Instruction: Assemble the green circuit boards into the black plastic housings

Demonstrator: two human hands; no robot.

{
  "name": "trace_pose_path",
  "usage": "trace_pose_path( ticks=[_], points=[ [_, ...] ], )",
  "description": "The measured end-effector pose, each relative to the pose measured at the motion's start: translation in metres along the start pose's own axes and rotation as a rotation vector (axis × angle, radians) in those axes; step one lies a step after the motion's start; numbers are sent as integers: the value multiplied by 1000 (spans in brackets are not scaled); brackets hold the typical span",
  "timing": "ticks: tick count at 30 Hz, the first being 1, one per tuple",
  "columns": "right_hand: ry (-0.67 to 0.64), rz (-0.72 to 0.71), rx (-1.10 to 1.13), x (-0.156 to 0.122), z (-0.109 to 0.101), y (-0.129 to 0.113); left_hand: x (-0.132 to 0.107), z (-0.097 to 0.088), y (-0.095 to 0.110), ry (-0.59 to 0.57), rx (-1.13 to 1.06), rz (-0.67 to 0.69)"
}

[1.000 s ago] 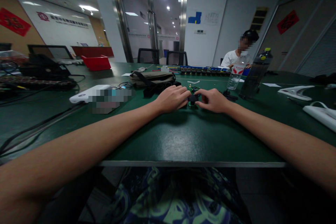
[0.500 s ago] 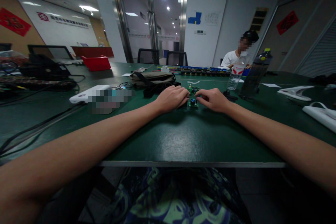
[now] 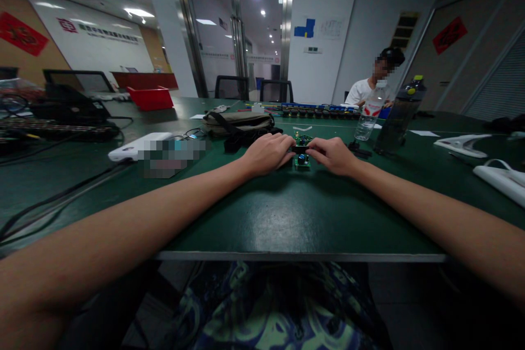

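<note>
A small, thin black strip (image 3: 301, 149) spans the gap between my fingertips; its exact kind is too small to make out. My left hand (image 3: 268, 153) is closed at the strip's left end, its fingers bent together. At the other end, my right hand (image 3: 333, 155) pinches it between thumb and fingers. Just behind the strip lies a green circuit board (image 3: 303, 140) with small parts on it. Nearer to me is another green board piece (image 3: 302, 162) carrying a round dark-blue component; whether the two are joined is hidden by the strip.
Behind my left hand lie a grey pouch (image 3: 238, 122) and black strap (image 3: 250, 139). A white device (image 3: 139, 145) is on the left. A clear bottle (image 3: 369, 115) and dark bottle (image 3: 400, 117) stand right, near white curved objects (image 3: 461, 145). A person (image 3: 361, 91) sits across the table.
The black strip now shows between my hands, where it was not visible before. My right fingers have drawn together at its end; both arms stay nearly in place.
</note>
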State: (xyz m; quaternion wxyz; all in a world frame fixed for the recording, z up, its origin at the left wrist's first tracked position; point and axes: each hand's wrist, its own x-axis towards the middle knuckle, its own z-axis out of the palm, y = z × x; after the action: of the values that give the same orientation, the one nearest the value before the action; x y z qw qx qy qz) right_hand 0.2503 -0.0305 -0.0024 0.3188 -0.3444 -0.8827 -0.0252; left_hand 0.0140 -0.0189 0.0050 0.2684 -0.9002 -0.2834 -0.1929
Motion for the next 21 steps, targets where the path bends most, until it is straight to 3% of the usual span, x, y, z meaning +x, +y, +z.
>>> trace_pose_path(
  ticks=[21],
  points=[
    [-20,13,-13,0,-1,-2,0,-2,2,3,-61,-37]
  ],
)
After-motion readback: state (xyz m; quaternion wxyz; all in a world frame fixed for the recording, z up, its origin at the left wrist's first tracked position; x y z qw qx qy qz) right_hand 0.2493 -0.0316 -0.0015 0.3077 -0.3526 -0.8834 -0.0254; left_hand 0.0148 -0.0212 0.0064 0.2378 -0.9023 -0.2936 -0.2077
